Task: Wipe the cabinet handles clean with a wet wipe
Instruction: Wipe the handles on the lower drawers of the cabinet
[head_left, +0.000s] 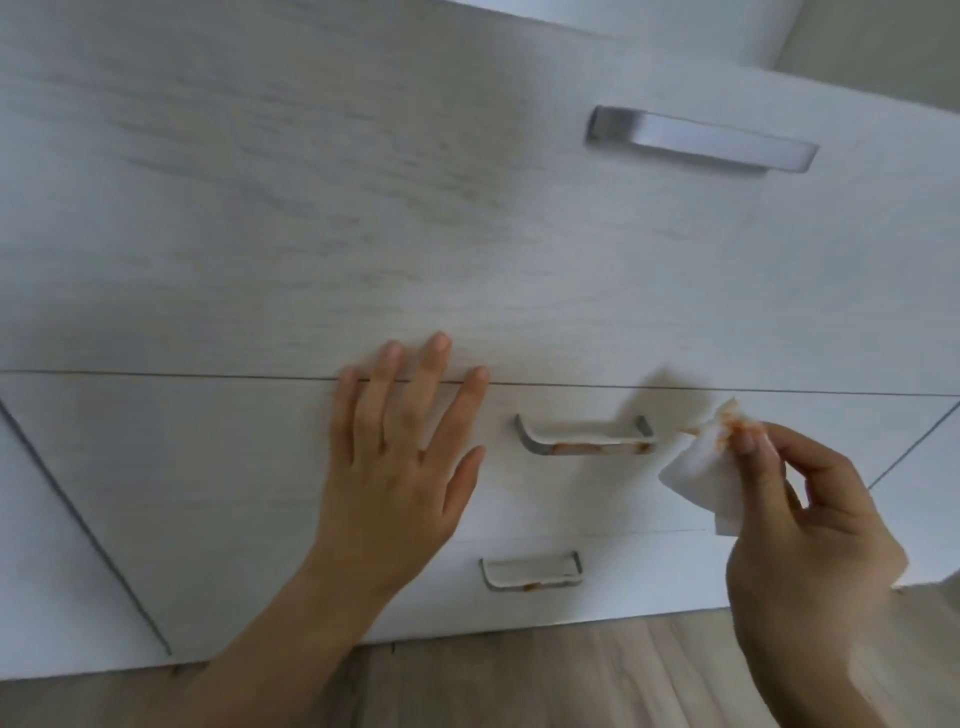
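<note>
A pale wood-grain cabinet (363, 208) fills the view, with three metal handles. The top handle (701, 140) looks clean. The middle handle (584, 439) carries orange-brown smears along its bar. The bottom handle (530, 571) has a small orange stain on its lower edge. My left hand (400, 467) presses flat on the middle drawer front, fingers straight, just left of the middle handle. My right hand (810, 540) pinches a white wet wipe (706, 467) with orange stains at its top corner, held just right of the middle handle and apart from it.
Wood-look floor (545, 675) runs below the cabinet's base. Seams of neighbouring doors slant at the left (78, 519) and right (909, 452) of the drawers. A wall corner (883, 31) shows at the top right.
</note>
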